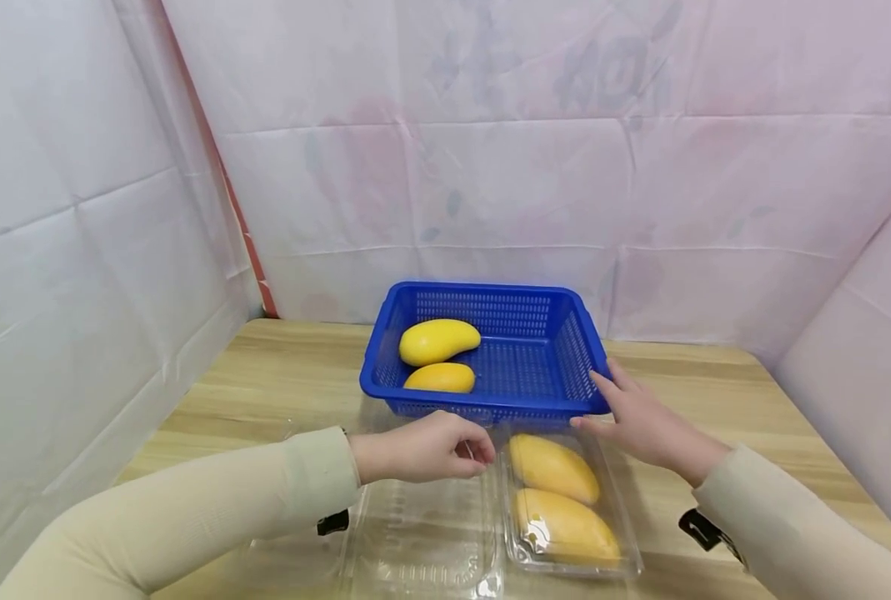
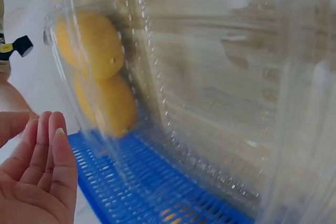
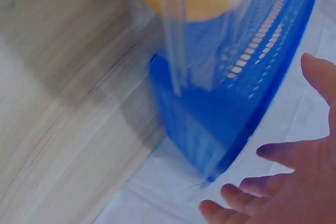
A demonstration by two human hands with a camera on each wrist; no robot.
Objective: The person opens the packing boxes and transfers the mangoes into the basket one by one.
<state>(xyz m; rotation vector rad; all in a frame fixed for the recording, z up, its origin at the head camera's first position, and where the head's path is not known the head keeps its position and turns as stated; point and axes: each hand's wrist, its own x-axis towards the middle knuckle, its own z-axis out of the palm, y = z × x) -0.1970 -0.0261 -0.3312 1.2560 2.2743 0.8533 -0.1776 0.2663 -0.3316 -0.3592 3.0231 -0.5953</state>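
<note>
A blue plastic basket (image 1: 490, 406) stands at the back of the table with two yellow mangoes inside, the farther mango (image 1: 437, 342) and the nearer mango (image 1: 441, 378). Two more mangoes (image 1: 553, 469) lie in a clear plastic box (image 1: 625, 546) in front of it. My left hand (image 1: 433, 447) hovers above an empty clear tray (image 1: 422, 537), its fingers loosely bent with nothing in them. In the left wrist view the bare palm of that hand (image 2: 39, 177) shows. My right hand (image 1: 643, 421) spreads its fingers beside the basket's right front corner; contact is unclear.
Another clear plastic piece (image 1: 295, 554) lies at the left, partly hidden by my left sleeve (image 1: 212, 500). The wooden table (image 1: 295, 358) ends at white sheets (image 1: 505, 183) behind and at both sides.
</note>
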